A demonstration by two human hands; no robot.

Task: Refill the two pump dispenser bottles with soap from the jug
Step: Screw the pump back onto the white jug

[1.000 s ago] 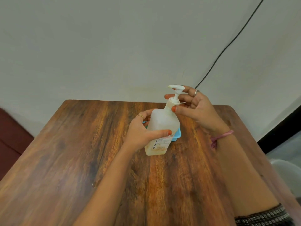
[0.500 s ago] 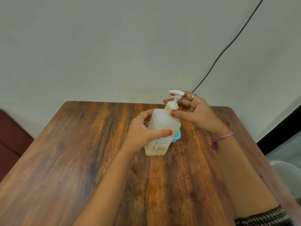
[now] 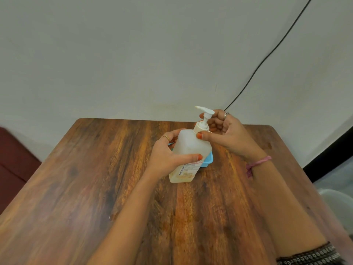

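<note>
A translucent white pump bottle stands on the wooden table, with a thin layer of yellowish soap at its bottom. My left hand wraps around the bottle's body and holds it upright. My right hand grips the white pump head at its collar, thumb in front and fingers behind. The nozzle points left. No jug and no second bottle are in view.
A small light-blue tray lies on the table right behind the bottle, mostly hidden by it. A black cable runs down the white wall behind the table. A white rounded object sits beyond the table's right edge.
The pump head dropped onto the bottle's neck and my right hand followed it down; the nozzle has turned slightly. My left hand has kept its grip on the bottle.
</note>
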